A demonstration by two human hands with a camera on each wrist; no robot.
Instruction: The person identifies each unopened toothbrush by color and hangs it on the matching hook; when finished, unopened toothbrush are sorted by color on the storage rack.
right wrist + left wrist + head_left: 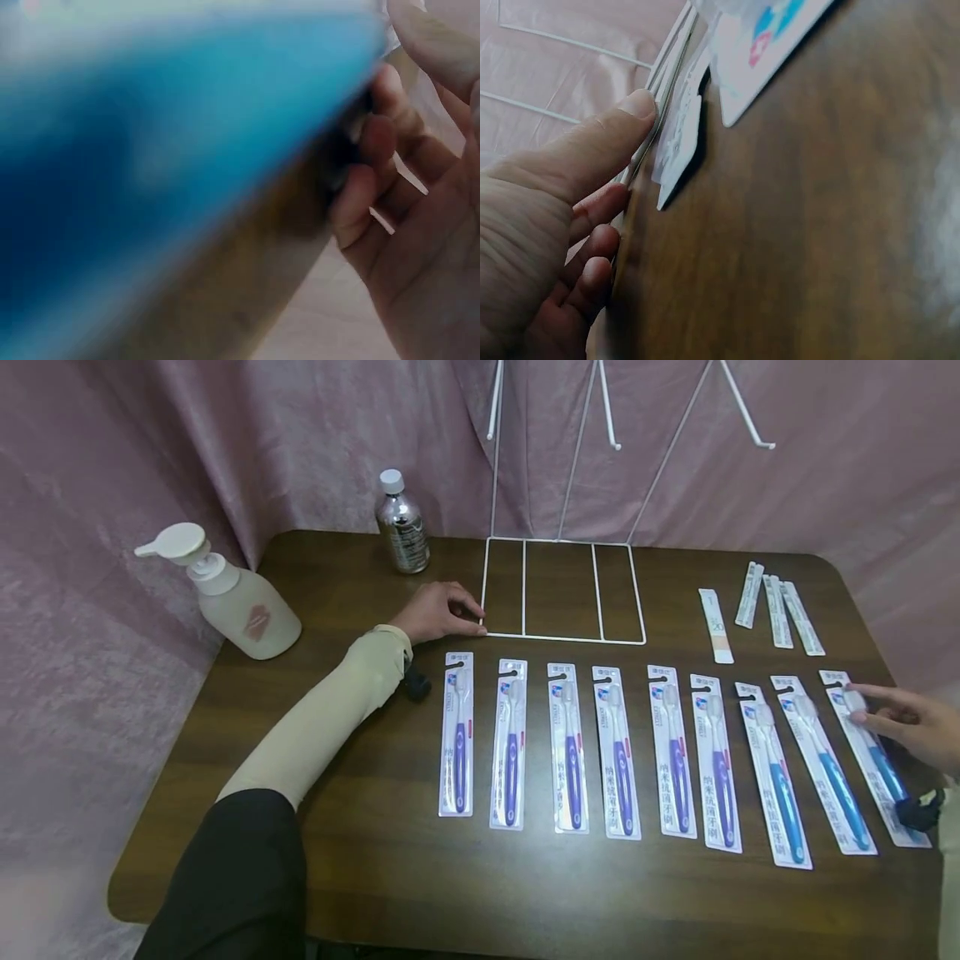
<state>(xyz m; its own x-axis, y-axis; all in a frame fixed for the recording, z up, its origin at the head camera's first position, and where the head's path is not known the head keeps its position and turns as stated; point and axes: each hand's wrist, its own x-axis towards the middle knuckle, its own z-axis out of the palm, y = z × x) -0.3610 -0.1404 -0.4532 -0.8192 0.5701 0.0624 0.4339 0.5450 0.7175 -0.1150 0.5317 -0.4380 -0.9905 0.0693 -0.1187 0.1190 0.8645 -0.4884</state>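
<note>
Nine carded toothbrushes lie in a row on the counter (375, 877), just in front of the white wire rack (562, 589), whose flat base frame rests on the wood and whose hooks rise against the pink curtain (112, 485). Six have purple handles; the three furthest from the rack's near-left corner have blue ones.

The left hand (438, 612) sits at that near-left corner. In the left wrist view the thumb (592, 154) presses against the wire and the other fingers curl in beneath it, so it looks to be pinching the frame, though the grip under the wire is partly hidden. The right hand (911, 722) rests on the endmost blue toothbrush pack (873, 760), the one furthest from the rack corner; its fingers (873, 693) are stretched nearly straight over the top of the card, touching it but not closed round it. The right wrist view is too blurred to add more than loosely curved fingers beside a blue surface.

Risks, as I judge them: the pack lies flat, so flat fingertips may only slide it along the counter, nudging the neighbouring blue pack (825, 764), which lies just beside it, or pushing it toward the counter's edge close by. The rack is light wire; if the left hand's hold slips, the frame could shift and disturb the nearest purple pack (458, 735).
</note>
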